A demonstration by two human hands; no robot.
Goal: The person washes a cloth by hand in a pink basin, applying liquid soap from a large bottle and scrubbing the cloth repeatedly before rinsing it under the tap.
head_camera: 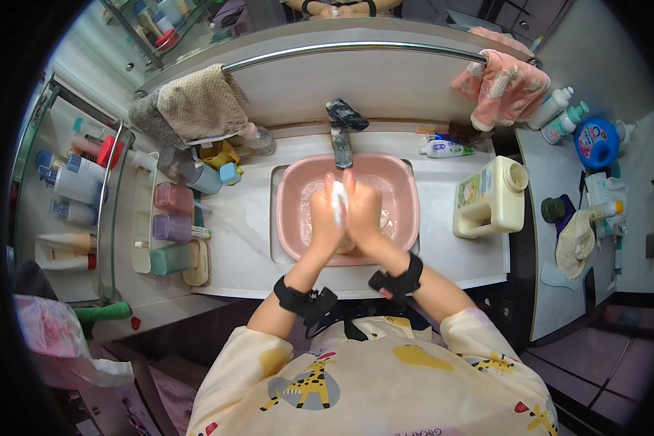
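Observation:
Over the pink plastic basin [284, 220], my left hand [323, 215] and my right hand [364, 211] are pressed together side by side. A small white cloth item [338, 197] is squeezed between them; its exact kind cannot be made out. Sudsy water [314, 191] lies in the basin, partly hidden by my hands. A pale bit of fabric [384, 219] shows in the water beside my right hand. The basin stands in the washbasin under a dark faucet [341, 139], whose spout ends just beyond my fingertips. Both wrists wear black straps.
A cream detergent jug [489, 196] stands on the counter at right, with a toothpaste tube [446, 149] behind it. Cups [173, 228] and bottles crowd the left side. Towels [201, 103] hang from a metal rail [354, 48]. A blue bottle [595, 143] stands far right.

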